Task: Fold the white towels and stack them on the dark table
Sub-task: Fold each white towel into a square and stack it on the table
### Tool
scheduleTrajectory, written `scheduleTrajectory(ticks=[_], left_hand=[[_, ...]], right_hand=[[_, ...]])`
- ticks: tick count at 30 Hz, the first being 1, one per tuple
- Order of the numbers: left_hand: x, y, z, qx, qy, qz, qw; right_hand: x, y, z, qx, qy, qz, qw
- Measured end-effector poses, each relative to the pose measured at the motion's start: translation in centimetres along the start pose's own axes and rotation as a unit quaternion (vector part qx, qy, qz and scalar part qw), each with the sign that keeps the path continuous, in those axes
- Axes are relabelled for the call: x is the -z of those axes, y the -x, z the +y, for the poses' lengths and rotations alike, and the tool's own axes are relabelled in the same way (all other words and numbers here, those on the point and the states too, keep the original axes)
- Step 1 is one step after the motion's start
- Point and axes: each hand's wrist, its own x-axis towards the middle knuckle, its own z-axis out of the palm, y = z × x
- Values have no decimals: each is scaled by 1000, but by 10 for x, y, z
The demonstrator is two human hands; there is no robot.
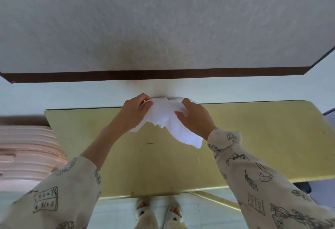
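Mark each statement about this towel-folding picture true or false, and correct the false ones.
1. Both hands grip the white towel. True: the left hand and the right hand both hold it.
2. The towel lies flat and neatly folded. False: it is bunched, with a corner hanging down toward the person.
3. The table under the hands is yellowish. True.
4. A stack of folded towels stands on the table's right side. False: no stack shows there.
5. The person's sleeves are plain black. False: they are light with drawn prints.
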Motion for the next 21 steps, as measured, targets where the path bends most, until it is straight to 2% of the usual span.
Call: scheduleTrajectory(ticks=[5,9,12,14,16,18,21], left_hand=[[16,5,1,11,-20,26,999],[27,9,-1,25,-18,4,1000],[36,8,-4,25,-31,-10,999],[45,7,-7,29,-31,2,999],[53,5,-11,36,-28,16,999],[58,5,-15,38,-30,23,999],[61,4,-18,37,-35,23,998]], right_hand=[[3,-1,-3,-14,21,52,998],[-1,-3,-3,-38,74,81,993],[-2,-7,-7,-36,67,106,991],[1,-12,-11,-45,20,98,994],[7,-16,-16,-70,-88,59,992],[12,-17,-20,-95,-202,20,975],[15,-15,-24,-101,-222,-4,970]])
